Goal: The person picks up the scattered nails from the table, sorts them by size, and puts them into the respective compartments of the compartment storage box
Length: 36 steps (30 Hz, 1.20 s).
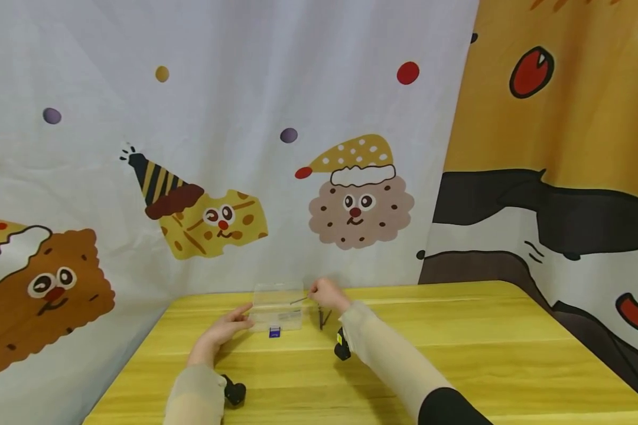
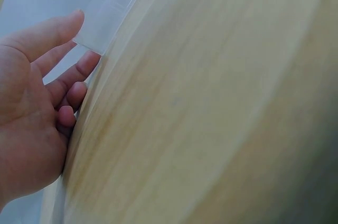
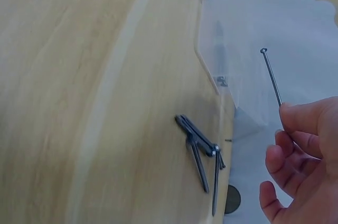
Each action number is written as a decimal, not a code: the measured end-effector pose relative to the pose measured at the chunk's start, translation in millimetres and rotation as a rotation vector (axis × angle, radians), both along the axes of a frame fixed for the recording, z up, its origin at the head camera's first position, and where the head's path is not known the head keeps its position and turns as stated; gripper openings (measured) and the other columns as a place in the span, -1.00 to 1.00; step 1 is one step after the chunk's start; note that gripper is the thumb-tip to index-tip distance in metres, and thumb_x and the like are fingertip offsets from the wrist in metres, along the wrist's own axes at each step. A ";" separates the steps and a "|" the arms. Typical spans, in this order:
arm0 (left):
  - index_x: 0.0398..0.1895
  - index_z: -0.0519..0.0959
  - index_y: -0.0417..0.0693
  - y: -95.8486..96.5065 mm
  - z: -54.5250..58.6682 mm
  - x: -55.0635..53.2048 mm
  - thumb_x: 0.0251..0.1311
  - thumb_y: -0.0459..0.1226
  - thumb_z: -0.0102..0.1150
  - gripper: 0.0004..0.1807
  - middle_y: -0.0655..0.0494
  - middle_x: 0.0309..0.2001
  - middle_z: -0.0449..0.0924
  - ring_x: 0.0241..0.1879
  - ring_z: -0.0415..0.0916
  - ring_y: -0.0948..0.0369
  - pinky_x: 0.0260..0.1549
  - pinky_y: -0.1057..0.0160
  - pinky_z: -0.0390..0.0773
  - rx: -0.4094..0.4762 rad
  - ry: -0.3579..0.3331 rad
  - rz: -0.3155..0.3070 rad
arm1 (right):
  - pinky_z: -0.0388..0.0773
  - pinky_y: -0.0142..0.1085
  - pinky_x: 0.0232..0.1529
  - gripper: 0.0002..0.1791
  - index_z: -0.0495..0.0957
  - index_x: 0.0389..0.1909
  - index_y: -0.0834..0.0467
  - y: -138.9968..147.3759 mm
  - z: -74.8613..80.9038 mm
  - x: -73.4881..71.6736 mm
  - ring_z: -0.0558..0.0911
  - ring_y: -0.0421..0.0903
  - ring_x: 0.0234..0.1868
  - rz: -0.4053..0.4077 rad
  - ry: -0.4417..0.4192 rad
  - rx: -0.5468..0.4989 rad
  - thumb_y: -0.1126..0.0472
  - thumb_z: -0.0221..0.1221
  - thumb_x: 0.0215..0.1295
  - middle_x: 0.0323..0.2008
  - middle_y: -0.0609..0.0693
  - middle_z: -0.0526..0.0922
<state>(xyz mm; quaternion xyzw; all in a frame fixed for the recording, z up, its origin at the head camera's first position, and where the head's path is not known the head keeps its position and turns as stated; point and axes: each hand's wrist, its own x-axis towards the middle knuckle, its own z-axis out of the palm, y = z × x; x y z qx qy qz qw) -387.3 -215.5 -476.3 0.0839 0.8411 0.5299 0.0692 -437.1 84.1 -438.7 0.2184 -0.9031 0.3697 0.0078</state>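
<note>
My right hand [image 1: 326, 293] pinches a long thin metal screw [image 3: 272, 73] between thumb and forefinger, its small head pointing away from the fingertips; whether it is threaded cannot be seen. It hangs above the right end of a clear plastic box [image 1: 273, 319] whose lid [image 1: 278, 293] stands raised at the back. A few small metal pieces [image 3: 221, 81] lie inside. With loosely straight fingers, my left hand [image 1: 225, 327] touches the box's left end. A blue latch [image 1: 274, 332] sits on the front. Several more dark metal screws [image 3: 198, 150] lie in a small heap right of the box.
The yellow wood-grain table [image 1: 457, 348] extends to both sides and toward me. Close behind the box hangs a white printed cloth [image 1: 287, 236]. Black wrist cameras [image 1: 342, 347] are strapped under both wrists.
</note>
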 end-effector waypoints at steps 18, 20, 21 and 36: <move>0.44 0.25 -0.17 3.2 3.3 0.3 0.26 -0.27 0.24 -0.31 -0.16 0.12 0.44 0.13 0.32 -0.05 0.20 -0.18 0.21 0.018 -0.026 0.028 | 0.04 -0.36 -0.70 -0.40 0.12 -0.89 0.01 -20.1 -8.2 -1.3 -0.02 -0.23 -0.76 -0.048 0.009 0.074 0.33 0.11 0.32 -0.84 -0.17 -0.01; 0.43 0.25 -0.18 4.1 3.7 0.1 0.26 -0.28 0.23 -0.31 -0.15 0.10 0.45 0.11 0.32 -0.04 0.20 -0.16 0.22 0.021 -0.023 0.025 | 0.04 -0.37 -0.72 -0.41 0.15 -0.89 0.01 -22.2 -8.6 -0.3 0.00 -0.23 -0.78 -0.057 0.007 0.084 0.33 0.10 0.32 -0.85 -0.17 0.02; 0.43 0.25 -0.18 4.4 4.0 0.2 0.27 -0.28 0.22 -0.32 -0.14 0.08 0.45 0.10 0.32 -0.03 0.20 -0.15 0.23 0.019 -0.023 0.024 | 0.06 -0.38 -0.73 -0.43 0.19 -0.89 0.01 -23.3 -8.8 0.2 0.02 -0.25 -0.78 -0.064 0.008 0.093 0.32 0.11 0.32 -0.85 -0.19 0.07; 0.44 0.22 -0.20 2.0 2.9 -0.4 0.28 -0.26 0.22 -0.30 -0.22 0.14 0.42 0.13 0.31 -0.05 0.21 -0.16 0.21 0.016 -0.022 0.004 | 0.23 -0.39 -0.64 -0.60 0.49 -0.78 0.19 -31.1 -7.7 3.7 0.17 -0.25 -0.78 -0.027 0.048 0.114 0.32 0.15 0.30 -0.73 -0.12 0.40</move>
